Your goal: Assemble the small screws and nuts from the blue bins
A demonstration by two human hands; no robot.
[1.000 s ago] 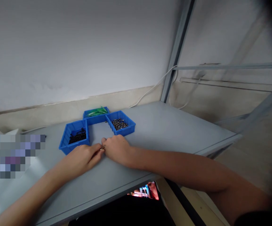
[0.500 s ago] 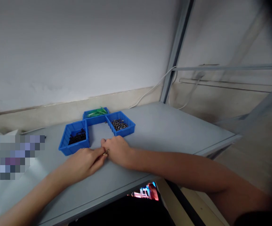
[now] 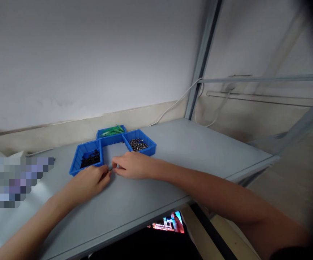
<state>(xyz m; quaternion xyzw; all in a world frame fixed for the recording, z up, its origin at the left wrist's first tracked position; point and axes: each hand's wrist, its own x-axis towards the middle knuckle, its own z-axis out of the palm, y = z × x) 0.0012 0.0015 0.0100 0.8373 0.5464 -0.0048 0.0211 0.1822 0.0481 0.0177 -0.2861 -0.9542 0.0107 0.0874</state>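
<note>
My left hand [image 3: 90,182]: left of centre in the frame, thumb and forefinger pinching a small metal piece [image 3: 110,169].
My right hand [image 3: 133,165]: just right of it, fingers curled in towards the piece; I cannot tell whether they grip it.
Metal piece: between my fingertips, just below the frame's centre, mostly hidden.
Left blue bin [image 3: 74,160]: just beyond my left hand, holding black parts [image 3: 91,159].
Right blue bin [image 3: 149,150]: just beyond my right hand, with many shiny metal pieces [image 3: 138,144].
Back blue bin [image 3: 113,139]: near centre, behind the other two, green pieces [image 3: 112,130] inside.
Desk [image 3: 151,195]: grey, under everything, across the middle and lower frame.
Lit screen [image 3: 170,222]: bottom centre, below the desk's edge.
</note>
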